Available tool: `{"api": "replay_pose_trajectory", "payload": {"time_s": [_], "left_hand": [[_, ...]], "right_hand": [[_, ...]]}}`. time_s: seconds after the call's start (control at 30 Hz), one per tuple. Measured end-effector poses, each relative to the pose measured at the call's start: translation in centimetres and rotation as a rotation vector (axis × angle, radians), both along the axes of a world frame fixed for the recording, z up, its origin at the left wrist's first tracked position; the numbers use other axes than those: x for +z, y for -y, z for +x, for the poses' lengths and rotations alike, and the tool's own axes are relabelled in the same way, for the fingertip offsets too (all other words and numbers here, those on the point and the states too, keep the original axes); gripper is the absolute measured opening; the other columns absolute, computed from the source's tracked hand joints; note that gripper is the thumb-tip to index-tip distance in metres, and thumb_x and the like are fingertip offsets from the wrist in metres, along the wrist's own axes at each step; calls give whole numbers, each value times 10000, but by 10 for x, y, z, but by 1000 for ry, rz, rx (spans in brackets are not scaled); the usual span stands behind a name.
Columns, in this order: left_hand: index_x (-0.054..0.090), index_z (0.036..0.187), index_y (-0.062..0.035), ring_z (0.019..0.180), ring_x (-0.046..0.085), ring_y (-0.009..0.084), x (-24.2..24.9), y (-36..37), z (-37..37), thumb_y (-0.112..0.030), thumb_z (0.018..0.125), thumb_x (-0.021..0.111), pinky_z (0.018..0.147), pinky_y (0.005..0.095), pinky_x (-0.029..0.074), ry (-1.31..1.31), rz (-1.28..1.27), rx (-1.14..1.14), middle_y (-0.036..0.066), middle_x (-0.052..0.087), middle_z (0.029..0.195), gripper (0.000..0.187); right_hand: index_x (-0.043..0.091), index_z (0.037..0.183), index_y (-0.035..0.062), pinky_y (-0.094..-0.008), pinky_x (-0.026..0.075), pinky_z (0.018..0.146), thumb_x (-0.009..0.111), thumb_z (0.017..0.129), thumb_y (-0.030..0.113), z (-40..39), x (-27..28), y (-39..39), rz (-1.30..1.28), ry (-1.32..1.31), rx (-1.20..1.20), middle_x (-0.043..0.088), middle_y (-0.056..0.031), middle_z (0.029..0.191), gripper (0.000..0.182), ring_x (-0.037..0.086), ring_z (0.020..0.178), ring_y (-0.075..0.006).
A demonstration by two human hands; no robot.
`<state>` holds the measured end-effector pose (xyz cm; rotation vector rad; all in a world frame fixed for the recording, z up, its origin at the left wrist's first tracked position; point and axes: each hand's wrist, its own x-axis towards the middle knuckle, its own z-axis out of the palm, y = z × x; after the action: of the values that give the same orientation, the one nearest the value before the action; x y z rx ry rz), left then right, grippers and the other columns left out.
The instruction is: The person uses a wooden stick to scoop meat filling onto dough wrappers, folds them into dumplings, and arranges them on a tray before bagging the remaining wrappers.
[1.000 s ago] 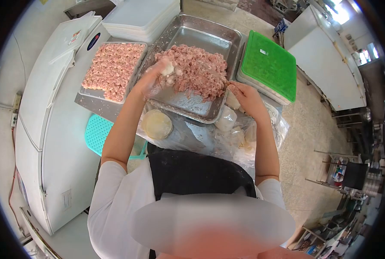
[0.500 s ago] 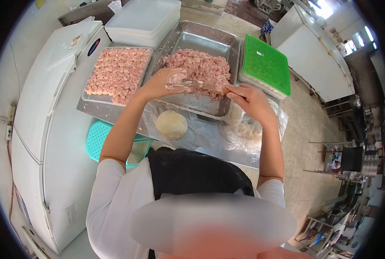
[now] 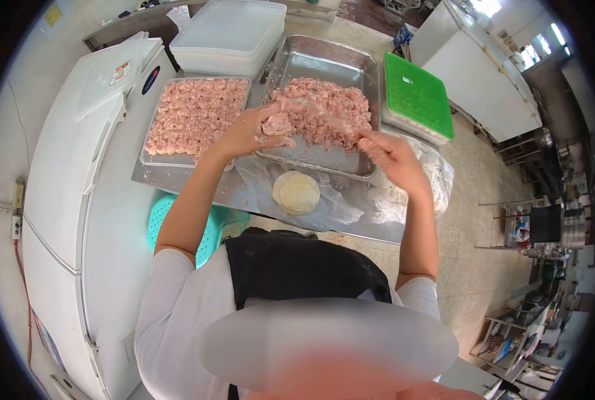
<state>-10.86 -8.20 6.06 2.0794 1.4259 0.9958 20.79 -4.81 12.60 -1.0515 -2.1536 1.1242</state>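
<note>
My left hand (image 3: 251,133) is curled around a wrapper filled with pink meat (image 3: 277,125), over the near left corner of a deep metal tray (image 3: 317,159). My right hand (image 3: 392,157) grips the end of a thin spatula (image 3: 341,124), blurred by motion, whose far part lies over the ground meat (image 3: 324,100) in the tray. Round pale dough wrappers (image 3: 297,193) lie stacked on plastic in front of the tray. To the left, a white tray (image 3: 152,160) holds rows of filled pieces (image 3: 201,110).
Stacked white lidded trays (image 3: 227,33) stand at the back left. A green-lidded container (image 3: 417,93) is right of the metal tray. Clear plastic bags (image 3: 414,187) lie at the table's right. A turquoise basket (image 3: 207,243) sits below the near left edge, beside a white freezer (image 3: 57,167).
The spatula has swung away from the filling in my left hand, toward the meat in the tray. The view has shifted, so the table's things appear further right.
</note>
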Motion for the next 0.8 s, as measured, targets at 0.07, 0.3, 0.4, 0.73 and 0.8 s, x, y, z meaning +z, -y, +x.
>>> {"api": "replay_pose_trajectory", "payload": {"time_s": [0.07,0.3,0.4,0.73,0.8], "left_hand": [[559,1197,3,1028,603,320,8,-3,1,-348,730,783,909,363,455,92,-70,-82,158,627,1140,626],[586,1183,-42,1009,600,213,1,2,-23,-287,744,778,871,339,464,291,-192,-5,85,632,1111,539],[482,1322,-44,1127,537,177,15,18,-41,-204,798,731,927,310,452,157,-331,201,93,549,1227,602],[415,1349,-9,1124,543,220,-8,53,-72,-110,857,655,896,379,519,1329,-415,123,122,547,1224,557],[426,1347,-35,1113,556,227,-4,59,-75,-124,855,665,880,381,534,1248,-421,180,117,558,1205,554]], "right_hand": [[647,1095,2,-292,478,839,602,922,201,-17,-12,5,369,188,142,686,-117,1039,268,636,931,-188],[656,1102,27,-319,495,766,617,902,177,11,-38,-11,261,8,103,679,-138,1010,253,645,865,-250],[649,1140,14,-218,446,662,598,938,196,33,-59,-9,-161,-149,-110,654,-12,898,276,537,755,-66],[655,1138,48,-169,275,483,587,946,221,61,-89,3,-500,-272,-180,467,88,671,267,384,560,-3],[654,1141,57,-165,269,473,584,947,223,63,-96,4,-495,-259,-205,458,88,660,265,381,551,1]]}}
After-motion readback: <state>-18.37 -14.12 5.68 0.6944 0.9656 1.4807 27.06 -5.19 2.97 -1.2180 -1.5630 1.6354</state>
